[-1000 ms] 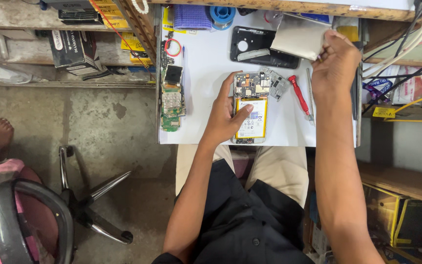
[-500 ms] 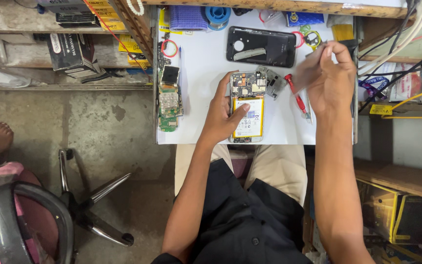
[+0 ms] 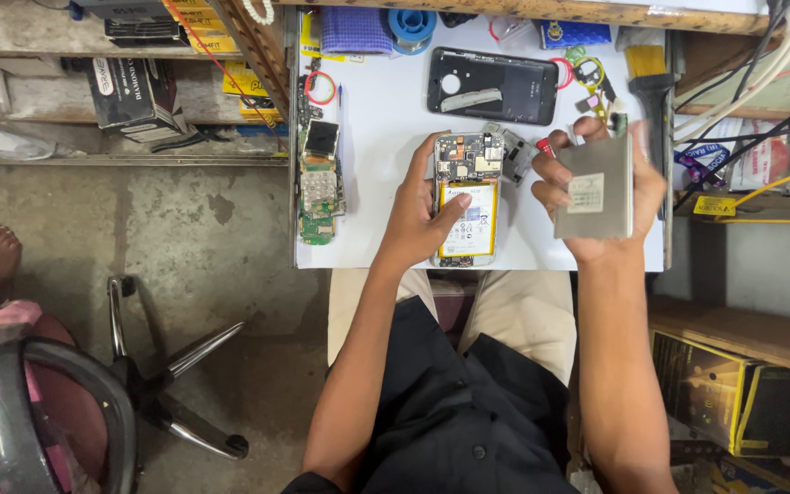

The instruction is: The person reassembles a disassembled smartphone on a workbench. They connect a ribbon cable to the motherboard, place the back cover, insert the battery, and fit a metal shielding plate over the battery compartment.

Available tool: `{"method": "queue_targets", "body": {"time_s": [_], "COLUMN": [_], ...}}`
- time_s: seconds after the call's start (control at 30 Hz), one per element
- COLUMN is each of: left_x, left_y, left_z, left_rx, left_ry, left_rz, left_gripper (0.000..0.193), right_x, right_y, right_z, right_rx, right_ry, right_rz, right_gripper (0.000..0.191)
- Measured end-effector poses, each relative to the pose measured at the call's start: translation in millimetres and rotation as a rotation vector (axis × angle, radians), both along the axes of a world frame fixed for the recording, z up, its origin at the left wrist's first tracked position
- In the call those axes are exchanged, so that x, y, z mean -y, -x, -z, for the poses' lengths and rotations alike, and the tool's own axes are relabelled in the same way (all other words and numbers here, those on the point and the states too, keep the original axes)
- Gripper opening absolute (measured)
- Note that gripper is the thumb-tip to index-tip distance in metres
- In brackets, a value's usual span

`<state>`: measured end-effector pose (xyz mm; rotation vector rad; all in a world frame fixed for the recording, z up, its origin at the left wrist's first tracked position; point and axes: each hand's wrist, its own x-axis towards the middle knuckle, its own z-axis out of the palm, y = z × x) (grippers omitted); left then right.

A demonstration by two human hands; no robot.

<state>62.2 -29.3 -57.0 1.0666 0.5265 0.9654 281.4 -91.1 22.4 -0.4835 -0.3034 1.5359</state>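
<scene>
Now our right hand has come back from the far side of the bench and holds up a flat grey metal plate that it did not have half a second ago. We pinch the plate between thumb and fingers, and it has a small pale sticker in the middle. Our left hand has stayed on the open phone, fingers curled round its left edge and thumb pressing on the yellow and white battery. The phone lies flat near the front of the white bench, just left of the plate. Behind it lies a black back cover. A green circuit board lies at the bench's left edge. A dark box sits on the shelf to the left, with yellow packets beside it.
</scene>
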Motion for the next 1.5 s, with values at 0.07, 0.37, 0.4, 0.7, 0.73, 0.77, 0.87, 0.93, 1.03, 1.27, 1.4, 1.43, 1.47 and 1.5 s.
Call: {"method": "queue_targets", "body": {"time_s": [0.07,0.37,0.4,0.7,0.73,0.77,0.87,0.93,1.03,1.27,1.4,1.43,1.47,1.5], "left_x": [0.6,0.7,1.0,0.0,-1.5,-1.3,-0.5,-0.1,0.3,0.4,0.4,0.1,0.0,0.1], "left_y": [0.3,0.3,-0.3,1.5,1.5,1.5,1.2,1.4,2.0,1.6,1.3,1.4,0.7,0.5], "left_z": [-0.4,-4.5,-4.6,-4.3,-4.8,-5.4,-6.0,-5.7,-5.0,-6.0,-4.8,-4.4,-4.0,-3.8], "left_rx": [-0.005,0.003,0.009,0.013,-0.002,-0.017,0.006,0.025,0.010,0.007,-0.003,0.013,0.029,0.044], "left_ry": [0.017,0.002,0.009,-0.038,-0.006,0.030,0.022,-0.007,-0.013,0.003,0.031,0.016,0.002,-0.013], "left_rz": [0.007,-0.003,-0.004,-0.002,0.007,0.011,0.000,-0.008,-0.012,-0.014,-0.009,-0.014,-0.019,-0.024], "left_gripper": [0.083,0.082,0.083,0.080,0.082,0.083,0.082,0.081,0.081,0.081,0.082,0.081,0.081,0.080], "right_x": [4.1,6.1,6.9,1.1,1.3,0.5,-7.0,-9.2,-11.2,-13.7,-14.1,-14.4,-14.2,-14.2], "right_y": [0.6,18.7,19.0,31.8,37.7,42.9,51.9,56.3,61.2,60.7,63.7,65.5,65.4,65.0], "right_z": [-7.5,-40.2,-39.6,12.6,16.8,19.2,20.0,20.1,19.9,21.2,22.5,22.5,22.6,22.0], "right_rx": [-0.130,0.366,0.408,0.998,1.008,1.019,1.143,1.295,1.351,1.322,1.313,1.326,1.339,1.372], "right_ry": [-0.015,-0.016,-0.004,0.215,0.187,0.161,0.158,0.064,0.062,-0.026,-0.080,-0.090,-0.100,-0.122], "right_rz": [-0.059,-0.012,0.016,0.357,0.362,0.360,0.404,0.417,0.410,0.376,0.371,0.367,0.363,0.374], "right_gripper": [0.071,0.090,0.084,0.050,0.049,0.049,0.051,0.060,0.066,0.062,0.066,0.069,0.071,0.075]}}
